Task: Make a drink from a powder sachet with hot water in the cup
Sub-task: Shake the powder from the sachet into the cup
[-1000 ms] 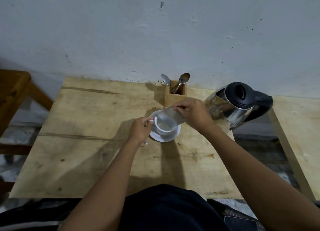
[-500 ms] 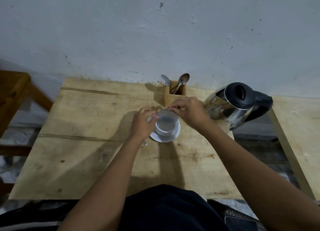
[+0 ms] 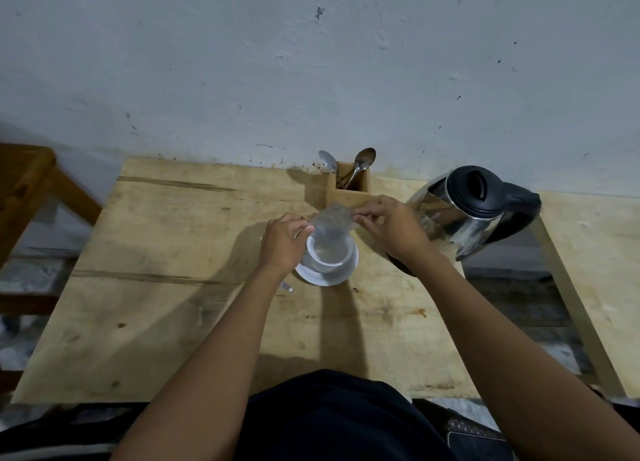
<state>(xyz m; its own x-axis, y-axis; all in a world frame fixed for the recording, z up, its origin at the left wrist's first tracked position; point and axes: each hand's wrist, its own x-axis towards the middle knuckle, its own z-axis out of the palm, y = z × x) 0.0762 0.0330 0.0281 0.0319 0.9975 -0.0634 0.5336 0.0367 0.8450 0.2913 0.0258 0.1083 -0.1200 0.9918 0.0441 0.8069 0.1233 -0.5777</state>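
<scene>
Right over the cup [image 3: 328, 253], at the middle of the worktop [image 3: 173, 253], things had shifted a bit. A second earlier the left hand [image 3: 282, 241] was down on the cup's handle while only the right hand [image 3: 393, 227] had the sachet [image 3: 331, 222]. Now the left had come up off the handle and both hands were on the sachet, one at each top corner. It had also swung from lying tilted across the rim to hanging more upright, with its bottom end dipping toward the cup's mouth.

My read: this was the tear-or-shake-out step, so the powder was either about to go in or just going in. Couldn't tell from the blur whether the top was already open, and I couldn't see any powder falling.

As for the grip, both were narrow pinches closed on the sachet. Left fingertips held its 9 o'clock edge, right fingertips its 3 o'clock edge, so the sachet sat right between the two hands.

The cup sat on its saucer [image 3: 348, 272] and looked like it had clear water in it. The kettle [image 3: 464, 208] stood at 3 o'clock of the cup, just beside the right wrist. The spoon holder [image 3: 348, 192] was at 12 o'clock.
</scene>
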